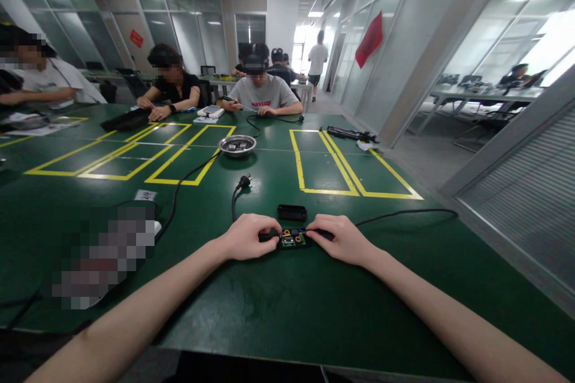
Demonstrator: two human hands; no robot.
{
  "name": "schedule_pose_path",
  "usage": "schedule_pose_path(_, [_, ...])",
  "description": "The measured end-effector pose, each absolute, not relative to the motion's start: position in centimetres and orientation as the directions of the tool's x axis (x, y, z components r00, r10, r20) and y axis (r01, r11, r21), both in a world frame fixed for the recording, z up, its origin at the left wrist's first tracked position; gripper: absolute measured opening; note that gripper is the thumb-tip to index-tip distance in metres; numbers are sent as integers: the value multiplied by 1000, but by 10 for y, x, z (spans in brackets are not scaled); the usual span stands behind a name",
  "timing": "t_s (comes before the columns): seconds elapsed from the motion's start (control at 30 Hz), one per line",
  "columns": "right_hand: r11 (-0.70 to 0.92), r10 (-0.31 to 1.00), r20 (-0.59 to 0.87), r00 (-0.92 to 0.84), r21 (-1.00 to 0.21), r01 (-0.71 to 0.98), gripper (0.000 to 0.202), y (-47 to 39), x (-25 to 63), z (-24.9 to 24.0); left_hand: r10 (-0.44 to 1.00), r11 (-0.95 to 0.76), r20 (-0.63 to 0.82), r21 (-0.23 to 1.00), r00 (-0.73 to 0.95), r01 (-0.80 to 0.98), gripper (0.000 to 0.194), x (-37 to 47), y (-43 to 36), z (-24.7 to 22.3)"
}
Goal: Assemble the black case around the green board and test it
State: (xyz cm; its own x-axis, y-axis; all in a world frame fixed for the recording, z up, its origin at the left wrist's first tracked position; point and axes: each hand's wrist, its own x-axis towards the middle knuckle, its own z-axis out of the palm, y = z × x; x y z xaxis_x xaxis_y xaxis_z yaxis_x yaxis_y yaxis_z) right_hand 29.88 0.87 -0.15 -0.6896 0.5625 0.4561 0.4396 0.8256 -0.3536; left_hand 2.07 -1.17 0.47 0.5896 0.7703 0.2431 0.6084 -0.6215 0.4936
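Note:
In the head view, a small circuit board [293, 240] with copper-coloured coils sits in a black housing on the green table. My left hand [247, 237] is closed at the housing's left end, thumb and fingers pinching a black power cable [268, 236]. From the opposite side, my right hand [344, 239] pinches the other black cable [320, 233] where thin wires meet the board. Just behind the board lies a separate black plastic cover [291, 212], touched by neither hand. My fingertips partly hide both cable ends.
A power plug [245, 182] rests behind my left hand. Farther back stands a metal bowl [238, 154] with small parts inside. A partly blurred power strip [155, 230] lies at left, a black folded stand [350, 133] at far right. People sit across the table [215, 305].

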Motion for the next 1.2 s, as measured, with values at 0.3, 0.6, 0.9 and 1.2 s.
schedule_pose_path(0.3, [792,607,435,-665,-407,456,19,9,298,-3,776,-620,240,462,584,634,17,20,-10,7])
schedule_pose_path(0.6, [800,574,426,-699,-474,368,17,13,301,-3,771,-612,283,574,570,544,12,19,-8,5])
schedule_pose_path(0.9, [759,577,279,-768,-531,377,13,13,306,5,732,-661,286,518,618,543,19,14,-4,6])
schedule_pose_path(1.2, [721,621,209,-755,-531,445,20,19,311,0,728,-659,238,504,643,559,17,13,-4,9])
